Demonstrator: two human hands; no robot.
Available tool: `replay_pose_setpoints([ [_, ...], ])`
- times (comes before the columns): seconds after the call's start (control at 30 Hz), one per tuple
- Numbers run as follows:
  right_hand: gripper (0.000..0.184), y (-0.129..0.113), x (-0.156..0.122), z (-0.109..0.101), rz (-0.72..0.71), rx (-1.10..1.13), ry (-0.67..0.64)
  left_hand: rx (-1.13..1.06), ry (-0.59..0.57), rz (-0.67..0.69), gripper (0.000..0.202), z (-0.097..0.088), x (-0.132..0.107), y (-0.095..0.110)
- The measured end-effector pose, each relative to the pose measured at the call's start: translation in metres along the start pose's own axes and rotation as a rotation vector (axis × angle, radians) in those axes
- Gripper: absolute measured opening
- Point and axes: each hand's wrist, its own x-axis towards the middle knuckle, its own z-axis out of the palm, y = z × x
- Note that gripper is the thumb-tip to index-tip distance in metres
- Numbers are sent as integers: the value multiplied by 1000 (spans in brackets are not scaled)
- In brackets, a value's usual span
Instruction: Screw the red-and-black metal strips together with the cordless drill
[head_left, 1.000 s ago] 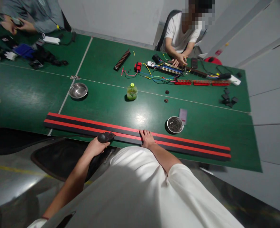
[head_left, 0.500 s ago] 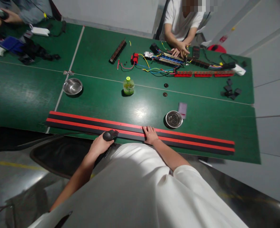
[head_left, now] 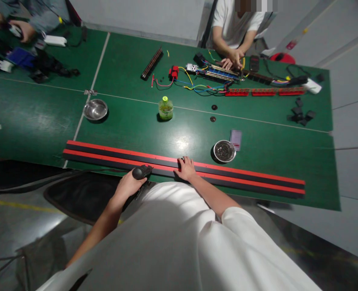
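Observation:
Two long black strips with red bands [head_left: 251, 182] lie side by side along the near edge of the green table. My left hand [head_left: 127, 188] is wrapped round a black power screwdriver [head_left: 140, 172], whose front end points right, over the nearer strip. To its right, my right hand [head_left: 186, 168] rests across both strips with its fingers apart; its fingertips touch the farther strip. A small dark spot shows by those fingertips, too small to name. The tool's tip and grip are partly hidden.
A steel bowl of small dark parts [head_left: 224, 151] stands beyond the strips, with another steel bowl [head_left: 95, 110] at left and a green bottle [head_left: 166, 109] between. Across the table, a co-worker's hands [head_left: 234, 60] work on a wired assembly [head_left: 221, 75]. Another person's hands [head_left: 22, 30] show top left.
My right hand has slid left along the strips, closer to the screwdriver. My left hand stays about the same. The whole view has shifted slightly.

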Motion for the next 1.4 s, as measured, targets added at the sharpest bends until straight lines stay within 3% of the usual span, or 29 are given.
replay_pose_setpoints([
  [0.23,75,-25,6,11,-52,29,-2,63,20,29,38,-2,-6,6],
  [0.4,84,-17,2,17,-38,36,-10,37,-72,-5,21,-3,-4,4],
  [0.6,83,-11,3,18,-30,60,-1,-13,-53,12,38,2,-6,0],
  [0.8,81,-10,2,16,-44,64,0,90,-51,-18,28,-1,-4,1],
  [0.97,78,-6,2,15,-67,74,-2,-28,-67,21,28,-7,1,-7],
  [1.2,73,-2,5,18,-70,105,10,-185,-55,1,42,7,0,-13],
  [1.4,70,-3,6,16,-64,112,15,-105,4,-21,37,7,2,-9],
])
